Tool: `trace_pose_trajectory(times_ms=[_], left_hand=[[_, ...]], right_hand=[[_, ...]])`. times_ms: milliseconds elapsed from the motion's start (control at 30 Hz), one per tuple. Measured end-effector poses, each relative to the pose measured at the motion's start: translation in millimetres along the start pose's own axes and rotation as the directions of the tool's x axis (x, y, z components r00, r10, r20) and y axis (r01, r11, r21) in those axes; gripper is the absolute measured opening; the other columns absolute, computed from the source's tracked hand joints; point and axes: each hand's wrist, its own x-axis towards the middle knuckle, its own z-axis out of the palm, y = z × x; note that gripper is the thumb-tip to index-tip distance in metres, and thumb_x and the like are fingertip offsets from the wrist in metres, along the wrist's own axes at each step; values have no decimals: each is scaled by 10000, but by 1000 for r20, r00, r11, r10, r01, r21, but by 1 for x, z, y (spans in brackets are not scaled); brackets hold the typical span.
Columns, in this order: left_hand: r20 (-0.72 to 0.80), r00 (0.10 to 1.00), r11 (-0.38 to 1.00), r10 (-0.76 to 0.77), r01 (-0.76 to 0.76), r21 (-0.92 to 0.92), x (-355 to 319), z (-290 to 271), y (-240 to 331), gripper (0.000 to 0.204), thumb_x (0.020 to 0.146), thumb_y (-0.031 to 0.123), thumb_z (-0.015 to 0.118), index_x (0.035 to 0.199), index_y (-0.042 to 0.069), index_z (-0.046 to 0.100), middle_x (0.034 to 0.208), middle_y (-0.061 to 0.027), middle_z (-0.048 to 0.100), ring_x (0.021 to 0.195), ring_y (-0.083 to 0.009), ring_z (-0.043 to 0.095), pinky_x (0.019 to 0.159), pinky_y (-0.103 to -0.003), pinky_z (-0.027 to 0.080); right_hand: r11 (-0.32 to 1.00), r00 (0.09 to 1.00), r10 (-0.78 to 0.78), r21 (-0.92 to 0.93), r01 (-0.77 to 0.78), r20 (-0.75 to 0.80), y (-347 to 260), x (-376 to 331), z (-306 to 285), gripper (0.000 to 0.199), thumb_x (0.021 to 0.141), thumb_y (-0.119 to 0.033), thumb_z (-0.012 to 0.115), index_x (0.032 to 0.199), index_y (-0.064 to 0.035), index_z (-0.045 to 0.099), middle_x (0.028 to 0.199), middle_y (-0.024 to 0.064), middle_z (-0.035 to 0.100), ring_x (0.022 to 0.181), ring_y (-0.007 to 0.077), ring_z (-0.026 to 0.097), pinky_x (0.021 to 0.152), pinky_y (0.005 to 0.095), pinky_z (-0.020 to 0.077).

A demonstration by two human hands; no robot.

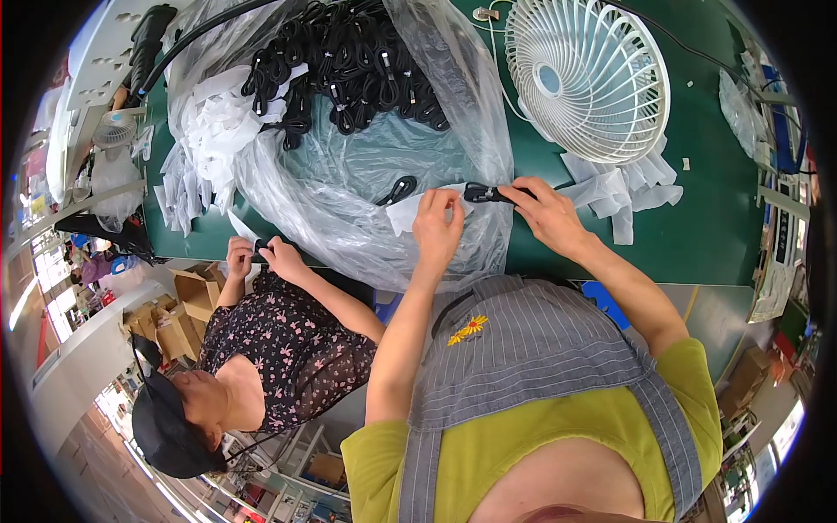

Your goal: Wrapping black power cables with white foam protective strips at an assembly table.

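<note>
Our green tabletop (715, 235) carries a spread clear plastic bag (301, 228) holding a heap of black cables (349, 57) toward the far edge. Nearer the front edge, our left hand (438, 231) touches a white strip (401, 214), grip unclear; apart from it, our right hand (554, 218) pinches one coiled cable (482, 193).

Plastic bag (349, 161) on the table (715, 218), between paper slips (218, 126) and a fan (588, 78)
The cable pile (349, 57) lies in the bag's far part, a single coil (401, 189) nearer; strips (623, 187) lie at the fan's near side; between the left hand (438, 228) and the right hand (551, 218) is a held coil (484, 193), at the bag's near right; a co-worker (288, 349) is at the table's near left
</note>
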Motion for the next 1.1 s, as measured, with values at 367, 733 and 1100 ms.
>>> trace_pose_trajectory(times_ms=[367,733,1100], left_hand=[[-39,908,904,418,-411,115,15,-12,42,197,709,-8,689,885,65,637,940,-71,601,820,-277,576,671,-382,473],[-63,899,901,433,-429,72,16,-18,71,202,717,-16,685,897,61,637,967,-80,597,845,-274,570,698,-370,454],[-76,917,897,391,-399,-190,13,-15,141,199,756,-47,667,932,34,622,1016,-116,582,935,-276,582,771,-353,488]], right_hand=[[933,959,280,247,-261,-47,-23,1,-12,387,827,-43,647,1204,-111,590,1122,89,572,879,302,640,722,383,531],[989,999,25,144,-28,22,-42,8,-37,526,809,-63,683,1302,-126,512,1199,97,535,824,281,639,669,384,524],[918,962,213,372,-137,-171,-40,-1,-51,447,776,-52,732,1186,-69,554,1139,101,533,705,212,562,641,326,495]])
